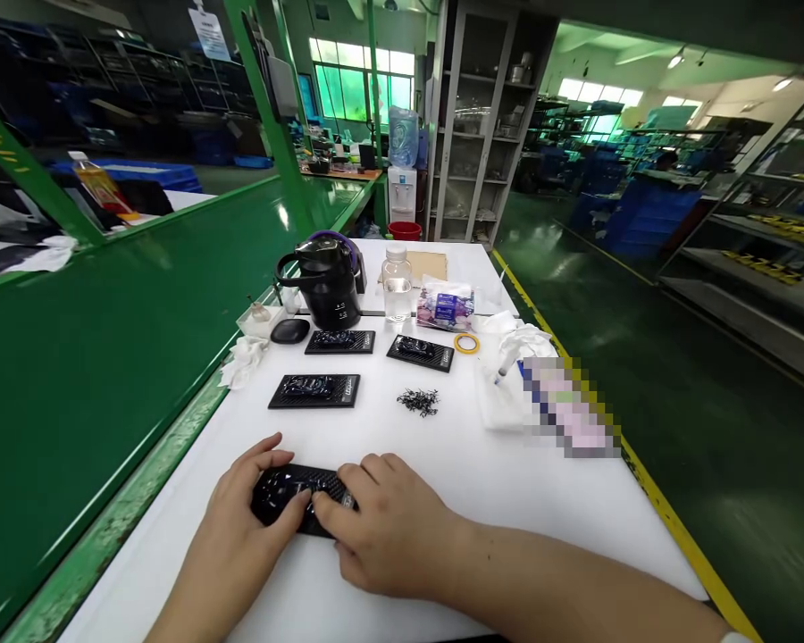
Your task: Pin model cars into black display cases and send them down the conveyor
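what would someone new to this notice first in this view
Probably the two bare hands, left hand and right hand, on a glossy black model car at the near side of the white table. Then the loose heap of small black pieces beyond them, and the big black jug at the back left.

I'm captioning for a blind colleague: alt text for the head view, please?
A left hand and right hand hold a dark plate bearing a glossy black piece at a white table; beyond lie three similar plates and small black bits.
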{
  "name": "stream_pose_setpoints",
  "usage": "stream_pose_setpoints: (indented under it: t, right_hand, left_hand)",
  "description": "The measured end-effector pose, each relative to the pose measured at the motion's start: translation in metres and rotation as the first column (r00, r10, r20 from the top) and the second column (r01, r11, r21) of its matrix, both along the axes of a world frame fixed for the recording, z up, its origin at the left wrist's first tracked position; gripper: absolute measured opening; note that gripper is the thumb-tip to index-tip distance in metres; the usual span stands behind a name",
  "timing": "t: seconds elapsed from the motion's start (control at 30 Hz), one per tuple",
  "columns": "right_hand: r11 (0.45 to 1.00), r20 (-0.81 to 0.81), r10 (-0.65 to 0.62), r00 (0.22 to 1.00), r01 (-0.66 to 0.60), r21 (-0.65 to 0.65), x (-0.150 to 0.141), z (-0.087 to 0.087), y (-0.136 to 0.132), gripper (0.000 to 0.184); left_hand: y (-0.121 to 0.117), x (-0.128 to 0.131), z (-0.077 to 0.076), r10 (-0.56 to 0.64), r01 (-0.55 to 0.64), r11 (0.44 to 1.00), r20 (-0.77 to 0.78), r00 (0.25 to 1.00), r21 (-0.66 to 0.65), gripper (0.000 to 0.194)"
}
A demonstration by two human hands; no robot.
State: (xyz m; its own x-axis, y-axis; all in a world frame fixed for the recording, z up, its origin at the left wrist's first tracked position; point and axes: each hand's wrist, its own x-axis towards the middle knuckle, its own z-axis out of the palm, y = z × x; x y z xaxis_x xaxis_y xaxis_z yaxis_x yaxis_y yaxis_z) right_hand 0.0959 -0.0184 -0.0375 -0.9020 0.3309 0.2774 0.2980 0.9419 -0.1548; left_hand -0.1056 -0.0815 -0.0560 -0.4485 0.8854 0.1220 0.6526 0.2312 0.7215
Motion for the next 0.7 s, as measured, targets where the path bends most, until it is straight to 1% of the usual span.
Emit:
stream_pose_setpoints:
  t: [0.13,0.33,0.53,0.7]
  right_hand:
    - [1.000,0.007,0.007,1.000,-0.007,-0.009,0.000,0.001,0.001,0.046]
    - [1.000,0.003,0.000,1.000,0.000,0.001,0.000,0.000,0.001,0.045]
    - [1.000,-0.013,-0.006,1.000,0.006,-0.002,0.000,-0.001,0.000,0.045]
    - [1.000,-0.001,-0.010,1.000,0.010,-0.016,0.001,-0.001,0.000,0.045]
  left_hand:
    - [0.001,-0.003,0.001,0.004,-0.003,0.999,0.025,1.000,-0.047,0.047]
    - [0.002,-0.007,-0.005,0.006,-0.005,0.999,0.048,0.999,-0.033,0.049]
    - [0.002,-0.005,0.004,-0.029,0.030,0.999,0.017,0.999,-0.044,0.045]
    - [-0.001,-0.007,0.008,-0.085,0.085,0.995,-0.006,0.996,-0.051,0.049]
